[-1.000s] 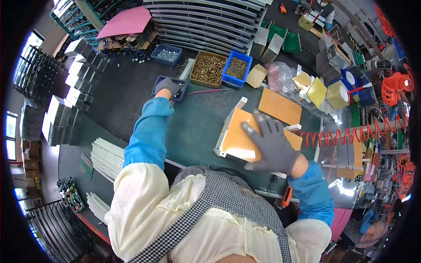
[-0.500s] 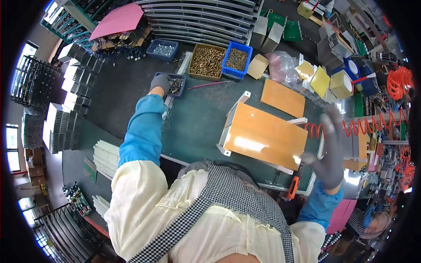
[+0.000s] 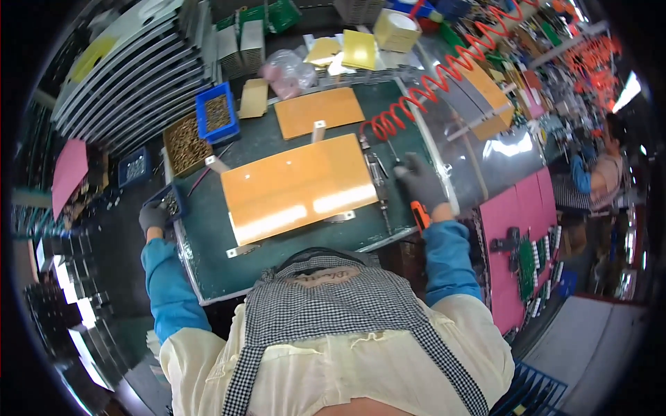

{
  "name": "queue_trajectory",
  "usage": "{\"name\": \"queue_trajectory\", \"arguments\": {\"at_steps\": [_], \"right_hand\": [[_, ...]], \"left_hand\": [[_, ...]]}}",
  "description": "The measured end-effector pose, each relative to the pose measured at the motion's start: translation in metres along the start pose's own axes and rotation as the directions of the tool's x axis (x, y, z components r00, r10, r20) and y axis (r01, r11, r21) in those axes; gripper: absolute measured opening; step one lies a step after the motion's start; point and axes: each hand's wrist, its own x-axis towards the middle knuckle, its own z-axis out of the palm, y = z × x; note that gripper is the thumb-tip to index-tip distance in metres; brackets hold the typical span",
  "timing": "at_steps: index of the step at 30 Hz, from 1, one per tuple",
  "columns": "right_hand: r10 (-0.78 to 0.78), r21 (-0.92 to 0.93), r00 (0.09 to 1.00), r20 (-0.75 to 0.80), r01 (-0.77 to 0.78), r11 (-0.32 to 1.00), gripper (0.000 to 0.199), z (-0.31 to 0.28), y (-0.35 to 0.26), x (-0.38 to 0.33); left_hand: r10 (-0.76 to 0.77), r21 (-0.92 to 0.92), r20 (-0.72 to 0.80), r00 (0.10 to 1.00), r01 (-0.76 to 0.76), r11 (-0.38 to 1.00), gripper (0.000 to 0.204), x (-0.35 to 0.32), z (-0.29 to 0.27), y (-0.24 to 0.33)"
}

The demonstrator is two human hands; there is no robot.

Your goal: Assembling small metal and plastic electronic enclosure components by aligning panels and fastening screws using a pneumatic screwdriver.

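An orange-yellow panel (image 3: pixel 298 184) with white brackets projecting from its edges lies on the green work table (image 3: pixel 208 267). My left hand (image 3: pixel 152 216), in a grey glove, is at a small blue tray of screws (image 3: pixel 171 202), its fingers curled at the tray's edge; anything they pinch is hidden. To the right of the panel, my gloved right hand (image 3: pixel 422 182) is slightly blurred, fingers stretched toward the dark handle of a thin-shafted screwdriver (image 3: pixel 397 161). Between that hand and the panel lies a metal air tool (image 3: pixel 377 173). An orange-handled cutter (image 3: pixel 420 215) is just below my right hand.
Behind the panel lies a second orange board (image 3: pixel 319 112). A carton of brass-coloured fasteners (image 3: pixel 186 147) and a blue bin of small parts (image 3: pixel 217 113) stand at the back left. A red coiled hose (image 3: pixel 430 87) runs to the upper right. Another person (image 3: pixel 602 173) sits far right.
The view has swung to the right. My right hand has come down from its raised position to the table beside the screwdriver. My left hand remains at the small screw tray.
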Motion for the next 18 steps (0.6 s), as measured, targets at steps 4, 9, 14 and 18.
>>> {"name": "queue_trajectory", "arguments": {"at_steps": [4, 9, 14, 18], "right_hand": [[0.049, -0.519, 0.999, 0.011, -0.036, 0.854, 0.069, 0.065, -0.01, -0.013], [0.019, -0.271, 1.0, -0.021, -0.024, 0.962, 0.068, 0.122, 0.12, 0.022], [0.143, 0.184, 0.985, 0.095, -0.159, 0.97, 0.043, 0.074, 0.035, -0.011], [0.178, 0.66, 0.956, 0.235, -0.291, 0.692, 0.045, 0.037, 0.041, -0.02]], "left_hand": [[-0.219, -0.93, 0.255, 0.942, 0.301, 0.211, 0.031, -0.011, 0.008, -0.003], [0.403, -0.555, 0.248, 0.881, 0.47, -0.687, 0.017, -0.011, 0.015, 0.035], [0.263, -0.322, 0.302, 0.916, 0.358, -0.876, 0.03, -0.107, -0.043, 0.079], [0.185, -0.425, 0.295, 0.937, 0.302, -0.853, 0.034, -0.138, -0.067, 0.087]]}}
